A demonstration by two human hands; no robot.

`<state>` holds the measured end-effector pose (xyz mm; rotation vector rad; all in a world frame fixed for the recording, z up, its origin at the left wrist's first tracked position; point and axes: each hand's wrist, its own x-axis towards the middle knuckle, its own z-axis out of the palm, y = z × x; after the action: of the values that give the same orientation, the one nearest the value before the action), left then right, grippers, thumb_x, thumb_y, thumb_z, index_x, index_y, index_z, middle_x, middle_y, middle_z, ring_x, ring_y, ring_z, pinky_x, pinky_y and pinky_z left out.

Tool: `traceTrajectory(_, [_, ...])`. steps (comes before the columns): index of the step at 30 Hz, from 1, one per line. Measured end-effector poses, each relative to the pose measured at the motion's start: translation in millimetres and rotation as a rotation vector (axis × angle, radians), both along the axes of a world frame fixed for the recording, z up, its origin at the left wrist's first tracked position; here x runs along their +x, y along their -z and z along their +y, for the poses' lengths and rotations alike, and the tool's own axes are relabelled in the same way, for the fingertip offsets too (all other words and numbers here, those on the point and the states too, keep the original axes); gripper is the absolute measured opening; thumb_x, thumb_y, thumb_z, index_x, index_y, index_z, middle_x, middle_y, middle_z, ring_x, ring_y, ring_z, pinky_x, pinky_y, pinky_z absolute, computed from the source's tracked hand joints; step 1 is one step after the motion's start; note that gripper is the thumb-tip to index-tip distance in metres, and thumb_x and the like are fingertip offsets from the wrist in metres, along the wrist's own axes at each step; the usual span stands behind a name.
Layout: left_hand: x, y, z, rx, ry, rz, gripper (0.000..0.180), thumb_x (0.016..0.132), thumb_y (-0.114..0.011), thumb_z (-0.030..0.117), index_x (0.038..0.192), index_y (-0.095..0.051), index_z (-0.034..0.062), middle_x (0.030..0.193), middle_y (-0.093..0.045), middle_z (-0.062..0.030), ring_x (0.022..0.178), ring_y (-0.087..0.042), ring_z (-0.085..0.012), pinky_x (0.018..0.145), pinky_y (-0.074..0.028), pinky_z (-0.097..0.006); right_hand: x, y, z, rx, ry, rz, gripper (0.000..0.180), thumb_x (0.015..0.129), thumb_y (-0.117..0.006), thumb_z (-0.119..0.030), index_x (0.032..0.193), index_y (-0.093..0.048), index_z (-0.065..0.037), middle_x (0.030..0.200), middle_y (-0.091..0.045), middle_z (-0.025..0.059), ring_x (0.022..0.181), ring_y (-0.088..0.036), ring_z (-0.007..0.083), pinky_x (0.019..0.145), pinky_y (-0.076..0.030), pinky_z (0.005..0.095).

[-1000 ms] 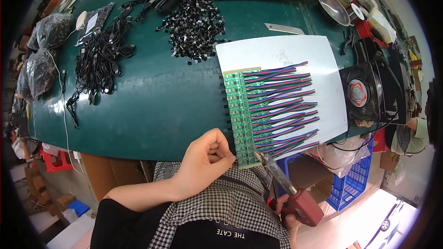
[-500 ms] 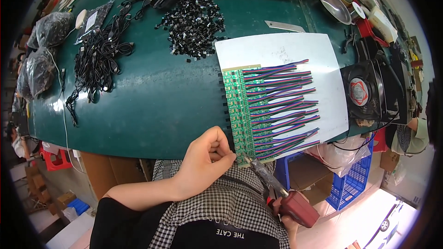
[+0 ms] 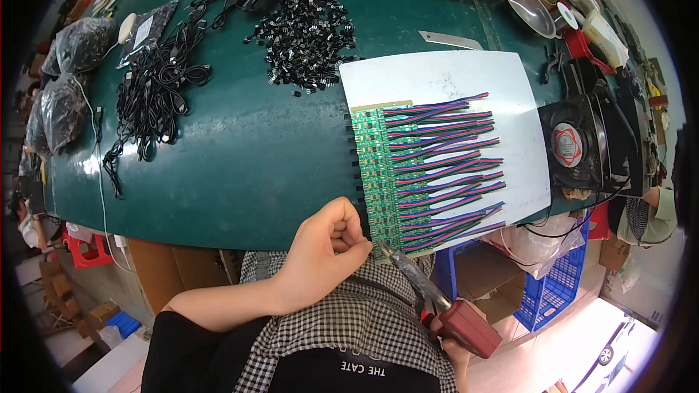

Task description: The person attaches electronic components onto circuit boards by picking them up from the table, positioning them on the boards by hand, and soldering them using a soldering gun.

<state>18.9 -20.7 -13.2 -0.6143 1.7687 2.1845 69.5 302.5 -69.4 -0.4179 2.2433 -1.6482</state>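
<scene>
Shifted leftward since the earliest frame, the soldering iron [image 3: 470, 329], its handle gripped by the right hand [image 3: 456, 353], has its tip at the near end of the green circuit-board panel [image 3: 373, 167], beside the left hand [image 3: 324, 251], whose grip is pinched together, on what, if anything, I cannot tell. That panel lies partly on a white sheet [image 3: 513, 116] on the tabletop [image 3: 269, 160], its multicoloured ribbon wires [image 3: 448, 164] trailing right, presumably keeping them off its left edge. Beyond it, leftward, black connectors [image 3: 309, 40] lie heaped.
</scene>
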Motion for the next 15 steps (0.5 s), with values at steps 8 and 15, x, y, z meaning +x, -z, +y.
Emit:
traceTrajectory(8, [-1,0,1,-0.015,0.003,0.000,0.024,0.080,-0.059,-0.007,0.082,-0.039,0.0059,0.078,-0.054,-0.0017,0.071,-0.054,-0.0050,0.064,-0.047,-0.019,-8,-7,-10,-0.032,0.020,0.008,0.075,0.060,-0.078,-0.052,0.103,-0.060,0.007,0.081,-0.067,0.0132,0.070,-0.065,0.0252,0.065,-0.051,0.0312])
traceTrajectory(15, [0,0,1,-0.008,-0.006,0.009,0.024,0.080,-0.058,-0.007,0.082,-0.038,0.0062,0.078,-0.054,-0.0015,0.071,-0.054,-0.0046,0.063,-0.047,-0.019,-5,-9,-6,-0.067,0.033,-0.087,0.072,0.060,-0.080,-0.048,0.102,-0.060,0.007,0.081,-0.067,0.0131,0.070,-0.066,0.0253,0.065,-0.051,0.0305])
